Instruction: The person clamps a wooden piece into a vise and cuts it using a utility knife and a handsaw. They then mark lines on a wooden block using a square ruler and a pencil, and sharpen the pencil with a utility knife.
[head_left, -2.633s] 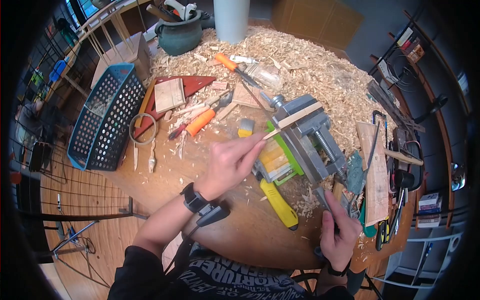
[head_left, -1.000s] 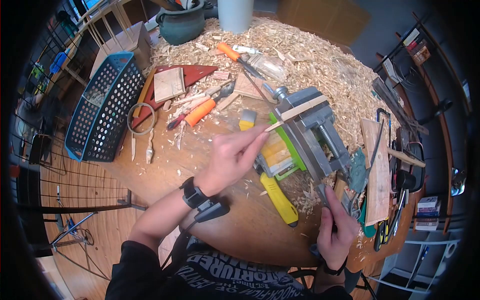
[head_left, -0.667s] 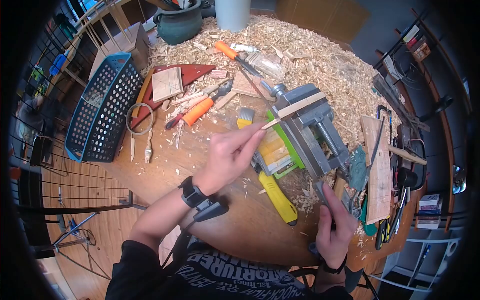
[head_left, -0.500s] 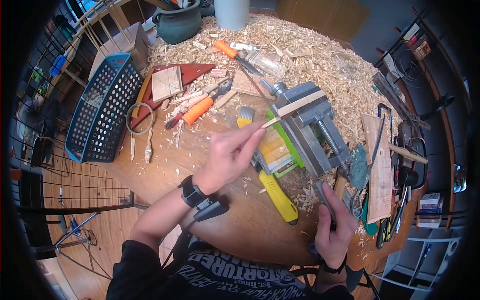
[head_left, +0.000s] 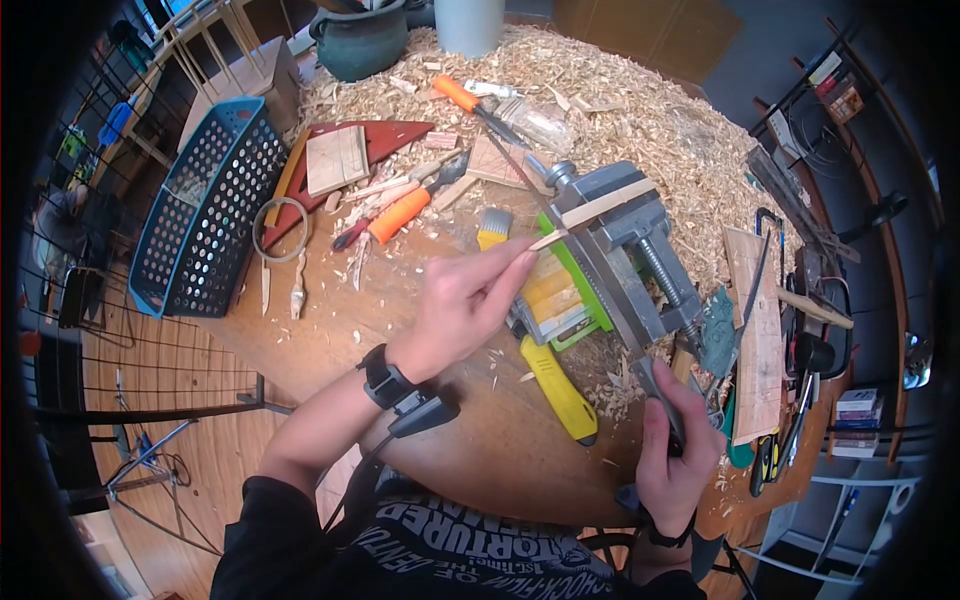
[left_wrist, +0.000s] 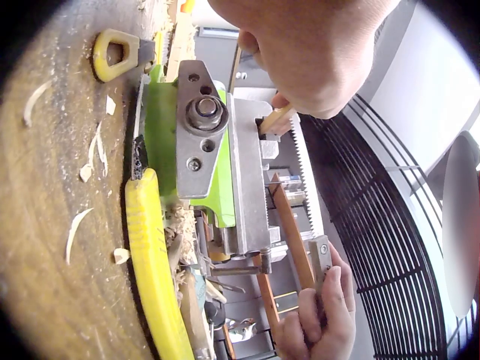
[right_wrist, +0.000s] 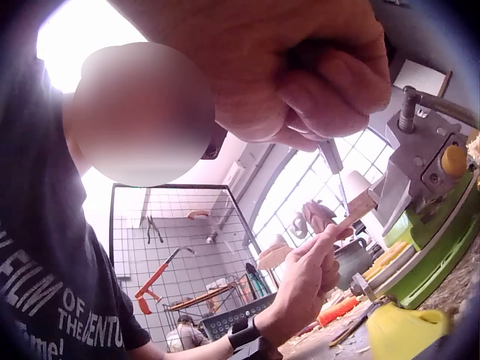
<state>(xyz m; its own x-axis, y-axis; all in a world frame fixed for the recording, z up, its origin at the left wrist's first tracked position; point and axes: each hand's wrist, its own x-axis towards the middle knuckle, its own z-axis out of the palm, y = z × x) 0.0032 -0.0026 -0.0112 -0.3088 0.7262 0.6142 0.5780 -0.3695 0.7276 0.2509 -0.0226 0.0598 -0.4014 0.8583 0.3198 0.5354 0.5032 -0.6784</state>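
A pale wooden strip (head_left: 610, 203) lies across the grey bench vise (head_left: 650, 235), with its thinner end pointing to the person's left. My left hand (head_left: 455, 305) pinches that thin end between thumb and fingers. My right hand (head_left: 680, 445) grips the handle of a saw (head_left: 648, 375) low at the right. The toothed blade runs up along the vise's near side and crosses the strip just beyond the left fingertips. In the left wrist view the saw teeth (left_wrist: 306, 176) show plainly, and the right hand (left_wrist: 322, 315) wraps the handle below. Under the vise sits a bright green base (head_left: 585, 285).
A yellow-handled tool (head_left: 558, 390) lies in front of the vise. To the left are a blue perforated basket (head_left: 205, 210), a tape ring (head_left: 282, 230) and an orange-handled tool (head_left: 400, 215). Wood shavings (head_left: 660, 120) heap behind; a plank (head_left: 755, 340) lies right.
My right hand and the saw handle have shifted slightly right and back toward the body, drawing the blade along. The left hand keeps its pinch on the strip, almost in the same place.
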